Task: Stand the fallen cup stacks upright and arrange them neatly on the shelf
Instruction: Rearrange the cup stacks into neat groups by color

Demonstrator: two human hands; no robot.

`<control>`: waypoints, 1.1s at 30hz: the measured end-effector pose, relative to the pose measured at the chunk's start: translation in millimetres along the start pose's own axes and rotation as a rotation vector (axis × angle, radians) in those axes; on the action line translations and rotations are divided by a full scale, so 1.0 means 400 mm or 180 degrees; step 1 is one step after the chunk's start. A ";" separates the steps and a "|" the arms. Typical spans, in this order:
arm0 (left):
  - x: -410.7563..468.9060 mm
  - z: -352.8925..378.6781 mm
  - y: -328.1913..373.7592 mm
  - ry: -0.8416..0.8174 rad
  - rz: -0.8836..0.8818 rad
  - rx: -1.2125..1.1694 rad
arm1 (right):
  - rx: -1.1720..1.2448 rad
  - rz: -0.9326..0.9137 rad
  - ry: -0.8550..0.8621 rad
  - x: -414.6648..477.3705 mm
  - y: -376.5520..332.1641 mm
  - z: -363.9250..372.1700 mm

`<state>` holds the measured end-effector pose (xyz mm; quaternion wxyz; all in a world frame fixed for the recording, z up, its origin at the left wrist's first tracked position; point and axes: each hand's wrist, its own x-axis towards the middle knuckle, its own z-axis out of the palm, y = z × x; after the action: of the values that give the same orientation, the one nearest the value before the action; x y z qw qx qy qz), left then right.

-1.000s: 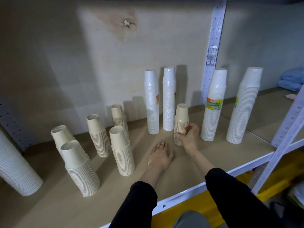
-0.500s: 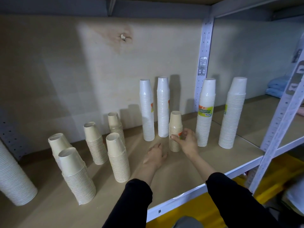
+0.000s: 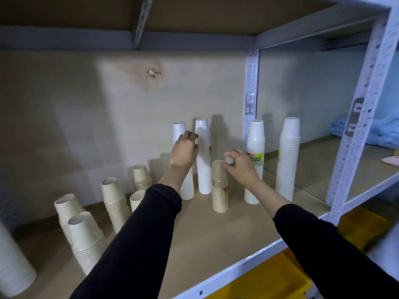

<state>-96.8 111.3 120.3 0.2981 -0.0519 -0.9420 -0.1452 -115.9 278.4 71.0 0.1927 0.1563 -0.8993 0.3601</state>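
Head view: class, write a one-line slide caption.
Both hands reach among upright cup stacks: left hand at tall white stacks, right hand beside short beige stack.

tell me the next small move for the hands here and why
Probably close the left hand around the leftmost tall white cup stack and nudge it level with its neighbour. That hand is already up at its top, while the right hand hovers at the top of the short beige stack, which stands upright.
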 end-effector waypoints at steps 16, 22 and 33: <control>0.171 -0.098 -0.058 -0.0251 -0.0516 -0.0049 | -0.0633 -0.0373 -0.1178 0.056 -0.039 -0.032; 0.180 -0.102 -0.062 -0.0238 -0.0479 0.0052 | -0.0741 -0.0324 -0.1198 0.070 -0.054 -0.027; 0.186 -0.158 -0.089 -0.0646 -0.0132 -0.0219 | -0.0927 -0.0284 -0.0937 0.066 -0.088 -0.008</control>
<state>-129.7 59.1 204.1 0.1962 -0.0570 -0.9627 -0.1776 -123.4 252.6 105.9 0.0956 0.2174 -0.9525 0.1907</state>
